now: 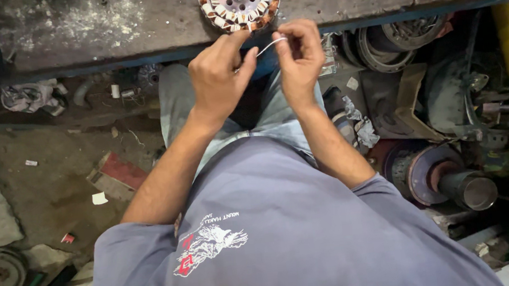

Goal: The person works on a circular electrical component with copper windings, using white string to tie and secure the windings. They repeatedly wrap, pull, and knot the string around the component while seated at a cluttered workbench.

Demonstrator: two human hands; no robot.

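Grey shirt [288,233] above grimy workbench [131,24]

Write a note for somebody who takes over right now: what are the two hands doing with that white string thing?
Left hand: fingers pinched on the thin white wire, just below the bench edge.
Right hand: pinching the same wire's other end.
The round copper-wound motor stator with a metal hub lies on the worn dark workbench, right above the hands.
Done: the stator's coils look wound all round.
Left: the wire is in the fingers; whether it joins the stator cannot be told.
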